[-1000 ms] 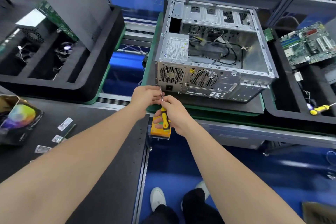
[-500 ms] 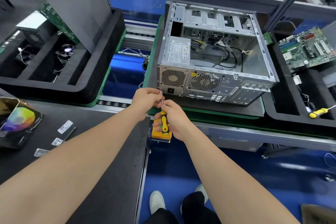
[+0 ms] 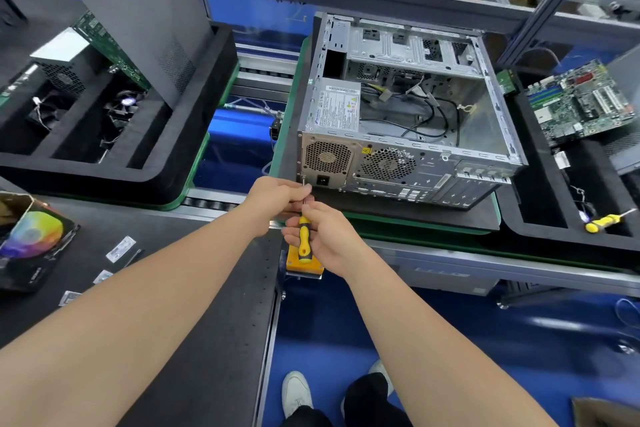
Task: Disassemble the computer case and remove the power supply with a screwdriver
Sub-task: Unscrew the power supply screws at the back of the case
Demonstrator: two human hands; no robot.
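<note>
At far left a box (image 3: 31, 239) printed with a colour wheel sits on the black table (image 3: 194, 322), three small packets (image 3: 120, 249) beside it. Behind them a black foam tray (image 3: 104, 180) holds one grey panel (image 3: 138, 10) leaning upright, one green board (image 3: 104, 42) and one grey unit (image 3: 62, 62) with a fan grille.

In the middle, the left hand (image 3: 277, 199) pinches the bare shaft of the screwdriver (image 3: 304, 239) just behind its tip, fingers curled round it. The right hand (image 3: 322, 236), touching the left and nearer the body, is wrapped round the yellow-and-black handle. An orange block (image 3: 304, 267) lies just under the handle.

The tip meets the lower left corner of the rear face of the case (image 3: 485, 135), beside the power socket. The case lies on its side, open upward, on a green-edged pallet (image 3: 415, 229). The power supply (image 3: 337, 107) sits inside its near left corner, label up, its grille just beyond the tip. The rear face shows two fan grilles. Loose cables lie inside.

To the right, a second tray (image 3: 540, 218) holds one motherboard (image 3: 581, 104) and a second screwdriver (image 3: 604, 222), well apart from the hands. That makes two screwdrivers and one case.
</note>
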